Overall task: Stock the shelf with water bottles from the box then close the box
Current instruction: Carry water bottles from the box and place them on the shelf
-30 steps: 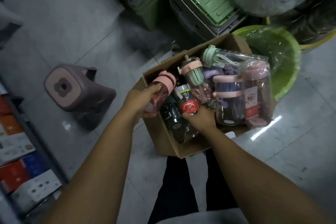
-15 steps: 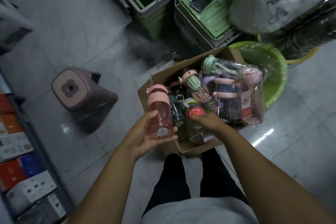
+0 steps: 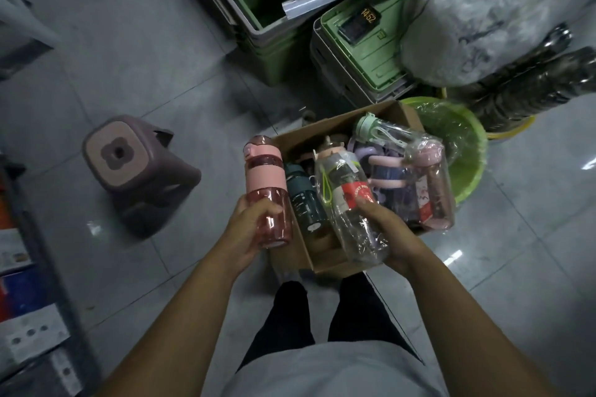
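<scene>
Matt cardboard box (image 3: 325, 259), glossy floor tiles (image 3: 145, 58)

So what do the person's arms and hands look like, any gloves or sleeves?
Both the left hand and the right hand are bare: no gloves, and no sleeves, watch or bands show on the forearms. Below them a light grey top and dark trousers are visible.

pink bottle (image 3: 267, 190), brown box (image 3: 325, 259), green basin (image 3: 464, 151)
</scene>
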Motion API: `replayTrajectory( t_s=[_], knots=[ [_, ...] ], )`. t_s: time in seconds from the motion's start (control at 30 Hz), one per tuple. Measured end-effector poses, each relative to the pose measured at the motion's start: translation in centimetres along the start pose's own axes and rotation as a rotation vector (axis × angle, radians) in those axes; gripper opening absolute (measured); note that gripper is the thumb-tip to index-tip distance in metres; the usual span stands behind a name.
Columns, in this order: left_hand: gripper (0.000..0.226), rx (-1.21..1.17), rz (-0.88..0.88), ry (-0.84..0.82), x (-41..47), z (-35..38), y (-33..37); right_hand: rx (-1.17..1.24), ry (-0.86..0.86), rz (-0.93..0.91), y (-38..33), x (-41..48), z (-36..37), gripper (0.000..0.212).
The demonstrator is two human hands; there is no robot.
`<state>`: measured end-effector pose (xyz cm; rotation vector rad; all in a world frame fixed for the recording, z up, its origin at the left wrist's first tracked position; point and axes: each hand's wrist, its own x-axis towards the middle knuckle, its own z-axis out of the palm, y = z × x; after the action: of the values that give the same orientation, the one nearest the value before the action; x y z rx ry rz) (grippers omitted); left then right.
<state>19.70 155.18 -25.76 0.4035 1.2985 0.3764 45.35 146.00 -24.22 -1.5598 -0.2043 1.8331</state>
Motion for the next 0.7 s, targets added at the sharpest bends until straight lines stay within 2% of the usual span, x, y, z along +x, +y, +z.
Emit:
replayTrajectory(
  t_s=[0.07, 0.2, 0.33, 0.43, 0.6, 0.7],
  knots=[
    [0.089, 0.002, 0.025, 0.02, -0.6, 0.3, 0.3, -0.014, -0.021, -0.042, -1.4, -0.5, 1.1, 0.06],
    [0.061, -0.027, 0.099, 0.145, -3.1, 1.3, 0.9, -0.1, -0.065, -0.13, -4.1, -1.6, 3.0, 0.052],
    [0.067, -0.078, 0.264, 0.262, -8.2, 1.9, 0.3, -0.175, -0.124, -0.216, -6.0, -3.3, 4.6, 0.059],
    [0.079, -0.149, 0.42, 0.393, -13.6, 2.1, -2.1, -0.277, -0.235, -0.265, -6.4, -5.2, 5.9, 0.07],
    [0.094, -0.444, 0.641, 0.71, -23.5, 1.7, -8.5, -0.451, -0.436, -0.353, -6.3, -10.7, 11.8, 0.096],
    [0.088, -0.601, 0.746, 0.845, -29.9, 0.6, -12.3, -0.553, -0.602, -0.425, -4.2, -15.1, 17.0, 0.088]
  ],
)
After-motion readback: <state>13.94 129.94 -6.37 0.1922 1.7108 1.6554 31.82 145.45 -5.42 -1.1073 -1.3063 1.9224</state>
